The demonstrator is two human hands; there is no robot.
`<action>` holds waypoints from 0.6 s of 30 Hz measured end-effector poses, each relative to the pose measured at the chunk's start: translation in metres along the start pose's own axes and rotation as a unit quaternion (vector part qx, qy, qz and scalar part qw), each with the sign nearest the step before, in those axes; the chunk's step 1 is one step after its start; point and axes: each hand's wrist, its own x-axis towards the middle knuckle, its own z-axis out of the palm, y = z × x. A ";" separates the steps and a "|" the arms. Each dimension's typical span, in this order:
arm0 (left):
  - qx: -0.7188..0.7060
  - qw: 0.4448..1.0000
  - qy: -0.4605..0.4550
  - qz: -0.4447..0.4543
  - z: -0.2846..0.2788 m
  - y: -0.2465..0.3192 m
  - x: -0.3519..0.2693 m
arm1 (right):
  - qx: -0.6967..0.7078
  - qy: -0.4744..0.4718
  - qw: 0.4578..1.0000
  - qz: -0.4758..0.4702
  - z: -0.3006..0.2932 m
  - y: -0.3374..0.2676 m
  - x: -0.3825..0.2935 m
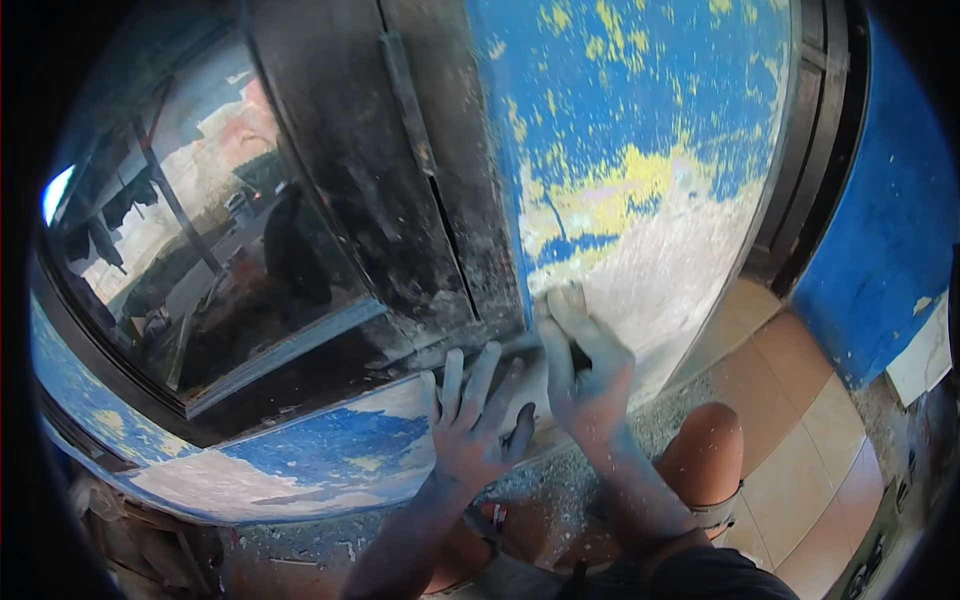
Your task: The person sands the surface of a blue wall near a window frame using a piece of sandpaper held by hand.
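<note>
My left hand (476,412) lies with its fingers apart against the wall just under the dark window frame (337,360), holding nothing that shows. To its right, my right hand (589,352) has its fingers bent against the wall beside the frame's lower corner; whether something small is pinched in it cannot be told. Pale dust covers both hands. The wall (645,247) has flaking blue paint with yellow patches above a scraped, whitish area. More blue paint (360,442) remains below the window frame.
A glass pane (225,225) with reflections fills the frame on the left. A dark door (795,150) stands at the right, above floor tiles (780,390). Paint flakes (300,544) litter the ground below. My bent knee (705,450) is close to the wall. Wooden pieces (150,540) lie at the lower left.
</note>
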 end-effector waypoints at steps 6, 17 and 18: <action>0.026 0.999 0.007 0.020 0.000 -0.008 -0.006 | -0.002 0.011 1.000 -0.002 0.002 0.005 -0.008; 0.040 0.999 0.007 0.027 0.002 -0.016 -0.006 | 0.004 0.010 1.000 0.000 0.001 0.001 -0.006; 0.037 0.999 0.007 0.023 0.000 -0.013 -0.006 | -0.014 0.009 0.999 0.033 -0.003 -0.002 -0.008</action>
